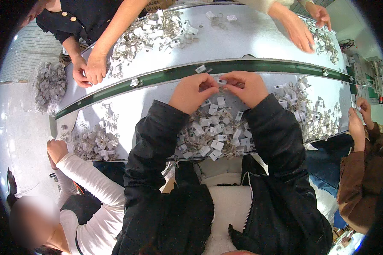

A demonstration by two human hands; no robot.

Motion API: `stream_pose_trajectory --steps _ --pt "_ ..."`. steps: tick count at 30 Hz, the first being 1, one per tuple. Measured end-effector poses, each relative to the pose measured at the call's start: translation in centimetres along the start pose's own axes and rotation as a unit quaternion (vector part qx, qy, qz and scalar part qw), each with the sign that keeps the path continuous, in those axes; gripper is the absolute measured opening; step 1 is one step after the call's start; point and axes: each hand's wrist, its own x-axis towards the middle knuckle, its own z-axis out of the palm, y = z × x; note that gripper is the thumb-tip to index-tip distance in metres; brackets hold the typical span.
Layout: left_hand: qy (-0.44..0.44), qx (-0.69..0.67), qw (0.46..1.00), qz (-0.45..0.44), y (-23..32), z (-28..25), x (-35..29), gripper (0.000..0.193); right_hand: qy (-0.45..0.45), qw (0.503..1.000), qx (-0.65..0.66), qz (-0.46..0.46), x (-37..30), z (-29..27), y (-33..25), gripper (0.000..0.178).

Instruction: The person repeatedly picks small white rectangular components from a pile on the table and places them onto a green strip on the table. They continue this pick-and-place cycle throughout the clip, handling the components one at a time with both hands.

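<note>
My left hand (194, 92) and my right hand (247, 88) meet over the near table, just short of the green channel. Between their pinched fingertips is a small white block keychain (221, 81). Fingers cover part of it, so its ring and chain are hard to make out. Below my hands, between my black sleeves, lies a heap of similar white keychains (217, 129) with metal rings and chains, reaching down to the table's near edge.
A green channel (166, 76) runs across between two pale tabletops, with a loose keychain (201, 69) on it. More heaps lie left (98, 142), right (315, 112) and across (153, 34). A filled clear bag (50, 87) sits at far left. Several co-workers' hands are around the tables.
</note>
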Motion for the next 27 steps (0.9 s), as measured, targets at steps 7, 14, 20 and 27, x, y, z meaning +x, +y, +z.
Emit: stream_pose_trajectory --steps 7,14,20,27 --pt "0.066 0.092 0.993 0.037 -0.2 1.0 0.0 0.023 -0.028 0.990 -0.061 -0.122 -0.1 -0.7 -0.1 0.038" --pt "0.080 0.289 0.945 0.132 -0.8 1.7 0.1 0.023 0.016 0.977 -0.182 -0.108 0.1 0.4 -0.3 0.042" --pt "0.153 0.364 0.911 0.118 -0.5 -1.2 -0.8 0.025 0.007 0.989 -0.081 -0.123 -0.6 -0.5 -1.7 0.044" --pt "0.213 0.426 0.879 0.001 -2.1 -7.0 -3.6 0.025 -0.176 0.959 -0.129 -0.182 -0.7 -0.7 -0.4 0.031"
